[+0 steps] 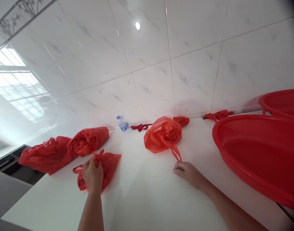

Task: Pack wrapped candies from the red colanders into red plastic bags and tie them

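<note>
Left grip (92, 175) closed on the near bag (110, 166), left of and nearer than the bottle (123, 125); right grip (182, 170) pinching a handle (173, 148) of the puffed bag (152, 138), right of the bottle. Plastic looks thin: advise light, even tension.

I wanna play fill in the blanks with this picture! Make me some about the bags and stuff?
The left hand grips a bag that is coloured ____.
The right hand holds a second bag by its ____.
The bottle has a cap coloured ____.
The nearer basket is on the picture's ____ side.

Missing words: red; handle; blue; right.
</note>
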Demonstrator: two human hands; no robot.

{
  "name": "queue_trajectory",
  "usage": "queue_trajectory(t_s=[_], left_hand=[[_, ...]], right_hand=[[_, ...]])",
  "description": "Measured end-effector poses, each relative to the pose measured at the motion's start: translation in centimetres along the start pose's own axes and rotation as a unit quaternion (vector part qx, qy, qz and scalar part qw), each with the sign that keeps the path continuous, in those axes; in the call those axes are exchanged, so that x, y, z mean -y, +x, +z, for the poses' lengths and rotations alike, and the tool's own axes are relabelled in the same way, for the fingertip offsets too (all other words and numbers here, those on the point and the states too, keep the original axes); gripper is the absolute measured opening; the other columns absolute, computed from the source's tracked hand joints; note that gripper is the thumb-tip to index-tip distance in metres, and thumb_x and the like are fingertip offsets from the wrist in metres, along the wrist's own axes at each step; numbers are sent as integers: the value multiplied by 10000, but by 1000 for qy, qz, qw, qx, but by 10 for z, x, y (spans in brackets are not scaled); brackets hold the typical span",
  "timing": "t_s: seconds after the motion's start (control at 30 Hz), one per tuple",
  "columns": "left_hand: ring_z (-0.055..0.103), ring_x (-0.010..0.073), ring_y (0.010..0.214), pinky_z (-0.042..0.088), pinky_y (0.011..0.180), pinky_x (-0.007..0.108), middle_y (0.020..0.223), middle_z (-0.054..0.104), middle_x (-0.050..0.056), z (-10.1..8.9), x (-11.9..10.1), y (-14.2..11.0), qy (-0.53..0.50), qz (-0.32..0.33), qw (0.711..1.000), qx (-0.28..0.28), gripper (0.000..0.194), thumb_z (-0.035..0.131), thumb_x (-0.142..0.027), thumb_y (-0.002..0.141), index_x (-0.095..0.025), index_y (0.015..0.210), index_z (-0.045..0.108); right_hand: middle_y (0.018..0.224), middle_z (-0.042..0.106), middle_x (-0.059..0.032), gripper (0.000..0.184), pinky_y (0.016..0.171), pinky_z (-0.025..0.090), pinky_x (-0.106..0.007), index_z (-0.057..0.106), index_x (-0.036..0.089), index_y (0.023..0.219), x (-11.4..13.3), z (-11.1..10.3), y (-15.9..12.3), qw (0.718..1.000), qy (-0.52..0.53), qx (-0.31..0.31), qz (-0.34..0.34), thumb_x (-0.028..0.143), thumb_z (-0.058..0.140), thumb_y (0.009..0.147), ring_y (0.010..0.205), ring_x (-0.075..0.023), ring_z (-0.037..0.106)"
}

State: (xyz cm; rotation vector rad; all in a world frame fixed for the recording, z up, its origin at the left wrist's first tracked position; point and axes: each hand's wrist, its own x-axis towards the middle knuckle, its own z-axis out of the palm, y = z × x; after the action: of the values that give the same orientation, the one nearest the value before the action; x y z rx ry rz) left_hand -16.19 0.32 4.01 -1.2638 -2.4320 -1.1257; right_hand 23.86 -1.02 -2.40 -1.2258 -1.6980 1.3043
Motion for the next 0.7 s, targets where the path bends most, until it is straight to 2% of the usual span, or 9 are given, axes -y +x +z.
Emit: queue_trajectory(t_s=[0.1,0.2,0.27,0.33,0.4,0.47,0.53,0.6,0.7], left_hand=[[476,468,1138,363,877,675,1174,559,214,13,22,-6,48,-35,995,75,311,497,-309,801,-140,1048,582],[302,465,1300,302,960,676,1394,384,234,18,15,-20,54,-7,998,-41,550,543,-392,783,-139,1264,461],[205,411,1366,245,1035,637,1465,281,216,23,-5,-31,38,72,985,-152,687,574,-413,773,-152,1365,346],[211,365,1376,220,1080,584,1461,292,200,33,-33,-44,-1,175,965,-193,637,586,-373,781,-152,1343,382],[274,338,1355,241,1094,541,1445,326,181,47,-65,-58,-58,266,951,-147,466,571,-312,809,-160,1243,491],[310,305,1345,298,1087,492,1435,354,147,64,-97,-73,-116,341,931,-56,363,545,-250,834,-187,1191,534],[308,278,1353,331,1081,462,1424,385,111,83,-126,-89,-155,395,905,26,344,520,-207,847,-218,1190,539],[258,283,1379,315,1094,470,1451,366,100,104,-146,-103,-153,415,893,80,376,526,-191,838,-222,1213,531],[226,340,1386,314,1084,505,1469,340,138,133,-159,-122,-118,379,907,139,416,593,-243,796,-180,1204,544]], right_hand=[[648,410,47,236,556,297,-225,461,190,682,2,0,0,1000,1,-4,0,374,494,826,599,-97,351],[636,409,49,233,538,299,-219,470,193,688,-1,3,0,1000,-4,-16,-3,375,495,832,581,-93,346],[598,399,54,238,519,299,-221,481,198,691,-3,9,1,998,-34,-43,-11,378,484,846,547,-93,340],[563,403,49,237,527,328,-235,508,197,688,-3,15,3,986,-108,-114,-47,354,467,861,528,-102,362],[633,491,6,206,612,402,-271,572,185,727,-1,19,6,945,-203,-226,-124,289,458,863,605,-132,459],[928,580,-90,181,799,441,-355,643,174,862,3,19,8,879,-281,-328,-203,216,467,849,868,-202,548],[1286,446,-144,267,958,381,-455,651,199,1038,6,15,10,829,-334,-381,-238,165,485,832,1177,-293,450],[1465,242,-118,365,1024,319,-513,626,245,1140,6,10,12,809,-366,-398,-230,131,498,818,1332,-352,280],[1528,118,-78,446,1046,304,-527,602,282,1193,-1,4,14,819,-382,-382,-191,97,503,800,1380,-372,188]])
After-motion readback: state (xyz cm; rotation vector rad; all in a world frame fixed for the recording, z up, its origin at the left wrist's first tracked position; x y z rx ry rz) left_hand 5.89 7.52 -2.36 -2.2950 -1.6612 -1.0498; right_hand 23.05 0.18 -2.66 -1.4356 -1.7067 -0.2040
